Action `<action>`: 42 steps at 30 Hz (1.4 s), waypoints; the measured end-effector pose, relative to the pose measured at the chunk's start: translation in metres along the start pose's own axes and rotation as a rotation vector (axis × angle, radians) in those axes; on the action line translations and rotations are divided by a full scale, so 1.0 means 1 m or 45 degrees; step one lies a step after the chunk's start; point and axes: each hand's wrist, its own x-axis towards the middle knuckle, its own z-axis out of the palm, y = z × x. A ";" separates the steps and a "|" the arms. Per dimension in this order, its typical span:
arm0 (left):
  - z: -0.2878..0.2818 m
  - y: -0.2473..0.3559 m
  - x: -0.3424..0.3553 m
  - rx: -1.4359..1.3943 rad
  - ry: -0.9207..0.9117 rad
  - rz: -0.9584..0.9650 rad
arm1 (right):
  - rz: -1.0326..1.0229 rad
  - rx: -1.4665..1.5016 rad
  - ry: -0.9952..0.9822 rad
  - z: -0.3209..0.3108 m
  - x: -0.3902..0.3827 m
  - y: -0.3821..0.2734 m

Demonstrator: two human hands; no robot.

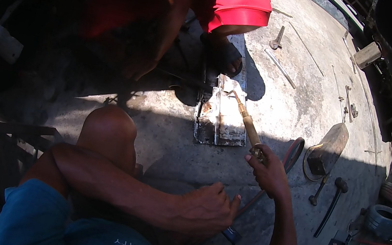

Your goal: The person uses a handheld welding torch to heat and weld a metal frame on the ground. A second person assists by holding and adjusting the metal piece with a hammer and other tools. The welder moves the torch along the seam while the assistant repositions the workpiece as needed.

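My right hand [269, 171] is wrapped round the handle of a brass gas torch [250, 127]. The torch's bent tip points at a white-painted, rust-stained metal piece [231, 129] on the concrete, close to its surface. No flame can be made out in the glare. My left hand [207, 206] is closed in front of my body, fingers curled and thumb out; the inside of its grip is hidden. A co-worker's sandalled foot [226, 57] stands at the far end of the metal piece. The co-worker's hand [138, 66] is in shadow, left of the piece.
Hoses [294, 155] loop to the right of the torch. Farther right are a wedge-shaped block [330, 146], a hammer [337, 192] and a grey ring-shaped part [382, 221]. Beyond lie a wrench [277, 38] and a metal bar [280, 68]. Dark machinery lines the right edge.
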 end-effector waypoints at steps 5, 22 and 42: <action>0.001 -0.001 -0.001 0.009 -0.002 0.020 | 0.009 0.019 0.003 -0.001 0.000 -0.003; 0.003 -0.001 0.003 0.026 -0.043 0.025 | 0.041 0.040 0.014 -0.007 -0.003 -0.003; 0.077 -0.156 0.056 -1.588 -0.089 -1.413 | -0.238 -0.146 0.147 0.012 -0.018 0.022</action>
